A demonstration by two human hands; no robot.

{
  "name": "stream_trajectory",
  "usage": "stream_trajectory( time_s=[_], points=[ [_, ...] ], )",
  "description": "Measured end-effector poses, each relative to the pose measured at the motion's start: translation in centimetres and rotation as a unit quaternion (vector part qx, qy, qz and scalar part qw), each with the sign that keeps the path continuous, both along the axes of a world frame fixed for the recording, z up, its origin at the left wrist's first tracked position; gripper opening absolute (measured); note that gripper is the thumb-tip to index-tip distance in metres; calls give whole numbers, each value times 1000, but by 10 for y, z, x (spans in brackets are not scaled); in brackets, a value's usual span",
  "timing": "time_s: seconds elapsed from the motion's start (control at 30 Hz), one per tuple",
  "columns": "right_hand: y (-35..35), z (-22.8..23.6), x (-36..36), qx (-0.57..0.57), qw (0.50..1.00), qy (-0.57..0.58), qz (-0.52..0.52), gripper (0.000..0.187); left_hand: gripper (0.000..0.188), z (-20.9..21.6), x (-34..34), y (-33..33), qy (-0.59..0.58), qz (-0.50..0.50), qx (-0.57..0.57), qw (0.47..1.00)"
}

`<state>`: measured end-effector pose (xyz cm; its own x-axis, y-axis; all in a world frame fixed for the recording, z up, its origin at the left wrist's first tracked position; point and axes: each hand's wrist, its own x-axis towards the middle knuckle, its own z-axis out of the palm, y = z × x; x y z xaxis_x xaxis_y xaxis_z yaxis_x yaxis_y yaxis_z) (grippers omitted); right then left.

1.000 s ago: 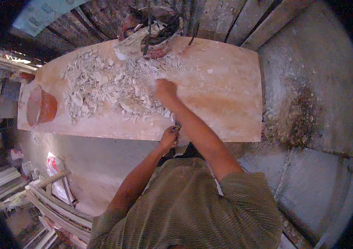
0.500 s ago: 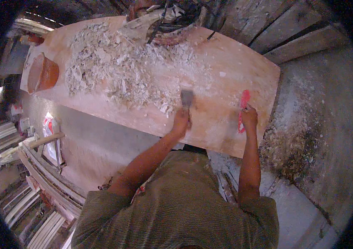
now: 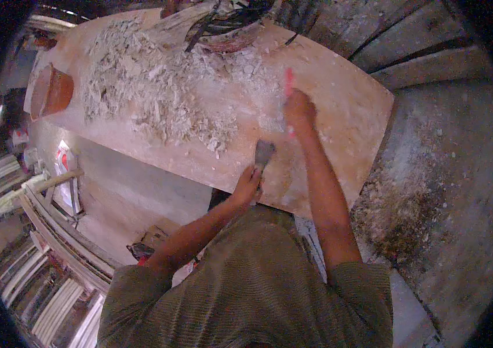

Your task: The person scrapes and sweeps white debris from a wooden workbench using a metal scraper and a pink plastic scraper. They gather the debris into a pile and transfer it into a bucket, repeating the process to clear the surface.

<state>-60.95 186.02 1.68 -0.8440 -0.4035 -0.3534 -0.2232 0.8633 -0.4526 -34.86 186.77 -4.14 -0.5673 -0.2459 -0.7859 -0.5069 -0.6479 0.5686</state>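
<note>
In the head view, my left hand (image 3: 248, 184) is closed round the handle of a scraper (image 3: 264, 153) with a wide grey blade. It is held over the near edge of the wooden board (image 3: 339, 156). Farther forward and to the right, my right hand (image 3: 301, 111) grips a narrow red tool (image 3: 289, 81), smeared by motion, its exact kind unclear. That tool is over the board beside a patch of white crumbs (image 3: 271, 122). A broad heap of pale flakes and scraps (image 3: 159, 95) spreads across the board to the left of both hands.
An orange-brown bucket (image 3: 59, 93) stands at the board's left end. Dark cords lie on a bundle (image 3: 229, 26) at the far edge. Debris (image 3: 400, 217) covers the floor at right. Stacked wooden strips and frames (image 3: 66, 232) fill the lower left.
My right hand has swung left and forward across the board with the red tool. My left hand has drawn back slightly with the scraper. The view has shifted a little.
</note>
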Motion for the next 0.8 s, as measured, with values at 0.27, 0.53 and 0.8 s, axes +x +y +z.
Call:
stream_trajectory(
  time_s=[0.27,0.53,0.8],
  points=[
    [140,-24,-43,-14,996,77,-34,27,11,3,-112,-8,130,199,-14,971],
    [178,-41,-18,-64,996,4,-66,32,15,-25,-150,-24,112,225,0,968],
    [95,-31,-82,97,970,224,-18,27,10,2,-104,22,59,117,-4,991]
  ],
)
